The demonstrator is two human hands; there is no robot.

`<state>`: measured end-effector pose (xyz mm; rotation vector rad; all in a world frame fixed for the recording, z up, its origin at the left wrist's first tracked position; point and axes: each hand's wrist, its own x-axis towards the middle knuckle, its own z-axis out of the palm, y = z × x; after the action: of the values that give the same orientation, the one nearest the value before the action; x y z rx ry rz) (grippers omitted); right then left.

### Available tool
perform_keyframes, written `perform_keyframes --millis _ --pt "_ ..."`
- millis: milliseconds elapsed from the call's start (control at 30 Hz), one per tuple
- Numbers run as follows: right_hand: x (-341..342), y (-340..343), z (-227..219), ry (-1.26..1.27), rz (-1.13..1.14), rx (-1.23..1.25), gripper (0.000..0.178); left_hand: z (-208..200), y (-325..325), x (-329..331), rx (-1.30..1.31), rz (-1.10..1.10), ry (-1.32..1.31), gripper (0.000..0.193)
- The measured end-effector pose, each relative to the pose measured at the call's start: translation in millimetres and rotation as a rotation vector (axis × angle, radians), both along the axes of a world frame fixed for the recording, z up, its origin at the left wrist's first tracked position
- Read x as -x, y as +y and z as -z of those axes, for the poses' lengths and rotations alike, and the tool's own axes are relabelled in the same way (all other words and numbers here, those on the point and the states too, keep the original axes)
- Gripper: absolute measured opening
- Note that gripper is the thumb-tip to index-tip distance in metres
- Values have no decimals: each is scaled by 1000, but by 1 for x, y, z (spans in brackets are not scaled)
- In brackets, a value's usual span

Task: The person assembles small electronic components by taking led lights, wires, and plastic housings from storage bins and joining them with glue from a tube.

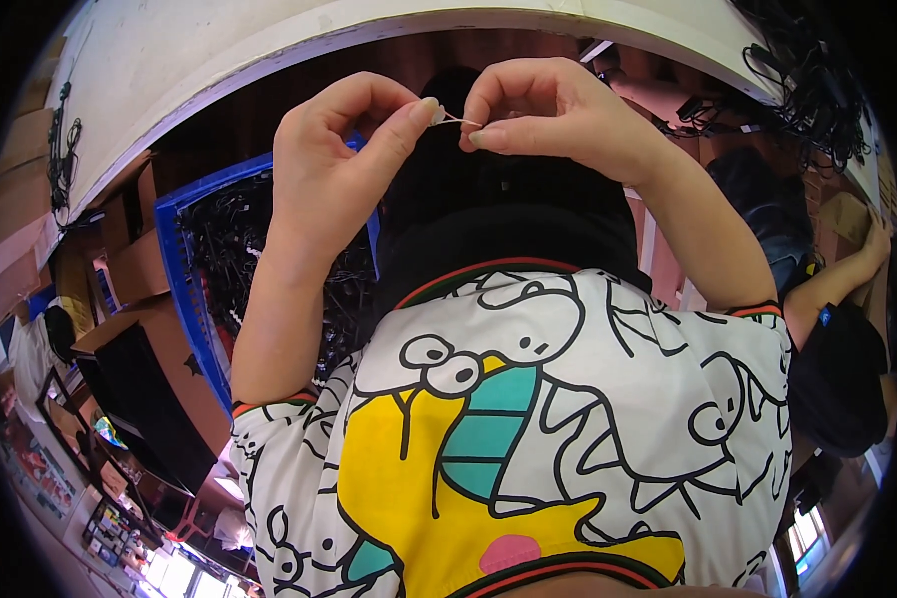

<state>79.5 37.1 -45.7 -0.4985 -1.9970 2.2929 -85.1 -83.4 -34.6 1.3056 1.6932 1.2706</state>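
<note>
In front of my chest, both hands are raised close together near the white table's edge. My left hand [344, 149] pinches a small whitish piece between thumb and forefinger. From it a thin pale strand [454, 119], forked at the left-hand end, runs across the short gap to my right hand [553, 110]. There my right thumb and forefinger close on the strand's other end, the remaining fingers curled. The strand looks taut. What kind of thing it is, I cannot make out, since the fingertips cover part of it.
A blue crate [184, 269] full of black cables stands left of my lap. The white table [219, 60] curves across the far side, with bundled black cables [812, 90] at its right end and one at its left. Cardboard boxes [135, 239] are at left; another person's arm [837, 284] is at right.
</note>
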Motion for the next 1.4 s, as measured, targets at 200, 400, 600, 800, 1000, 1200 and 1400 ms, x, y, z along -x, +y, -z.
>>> perform_keyframes --millis 200,400,600,800,1000,1200,1400 --pt "0 1 4 34 74 37 15 6 3 0 16 39 -206 16" --pt "-1 5 8 4 70 233 13 36 9 2 -374 87 67 35" --pt "1 5 10 22 13 316 15 38 15 4 -466 122 136 29" --pt "2 5 12 31 10 447 18 27 10 7 -471 124 422 26" --pt "6 6 5 31 -48 203 18 16 1 5 -400 162 461 23" --pt "7 4 1 31 -15 138 18 -11 -4 2 -42 109 77 11" --pt "8 8 8 51 -23 218 18 -15 -3 -1 44 116 192 9"
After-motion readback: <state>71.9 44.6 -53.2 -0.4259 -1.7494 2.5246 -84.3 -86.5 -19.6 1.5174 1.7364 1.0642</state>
